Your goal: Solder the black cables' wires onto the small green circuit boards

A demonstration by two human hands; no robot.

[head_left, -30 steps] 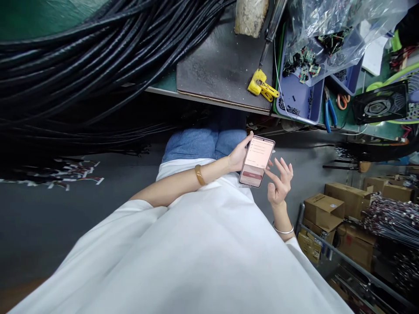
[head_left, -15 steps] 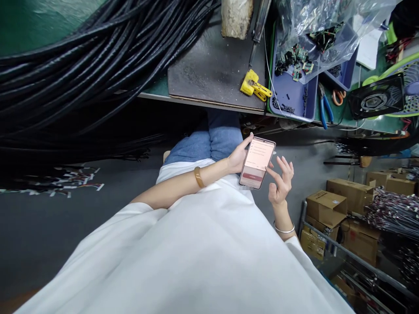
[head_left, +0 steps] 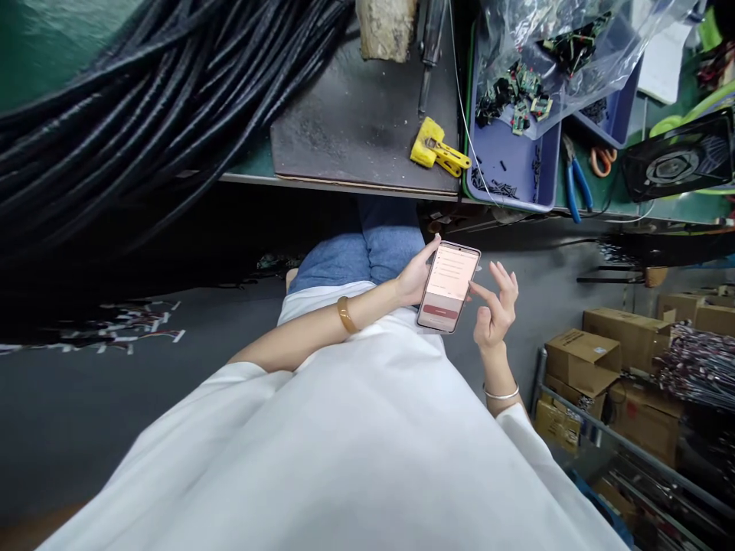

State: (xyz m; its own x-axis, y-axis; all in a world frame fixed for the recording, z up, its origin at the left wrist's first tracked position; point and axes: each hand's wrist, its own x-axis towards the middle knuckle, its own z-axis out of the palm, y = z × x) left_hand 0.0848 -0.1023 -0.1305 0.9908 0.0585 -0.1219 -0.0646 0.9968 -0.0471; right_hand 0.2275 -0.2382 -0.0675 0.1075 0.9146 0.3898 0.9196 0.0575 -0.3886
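A smartphone (head_left: pixel 448 287) with a lit, pinkish screen lies in my left hand (head_left: pixel 414 277), above my lap. My left thumb runs along its upper left edge, and the other fingers are mostly hidden beneath it. At the phone's right side is my right hand (head_left: pixel 494 310), its fingers apart and holding nothing. The right index finger points at the right edge of the screen; whether it touches the glass I cannot tell. An amber bangle (head_left: pixel 346 314) circles my left wrist, a silver one (head_left: pixel 501 393) my right.
On the bench are thick black cables (head_left: pixel 189 99), a dark board (head_left: pixel 356 115), a yellow clip (head_left: pixel 437 147), a soldering iron (head_left: pixel 430 50), a purple tray (head_left: pixel 517 172) of small parts, blue-handled pliers (head_left: pixel 576 184) and a black fan (head_left: pixel 677 162). Cardboard boxes (head_left: pixel 583 360) stand at right.
The view has shifted slightly, so the bench items sit differently in the picture. My right index finger has moved a little up along the phone's edge. My left hand keeps its hold.
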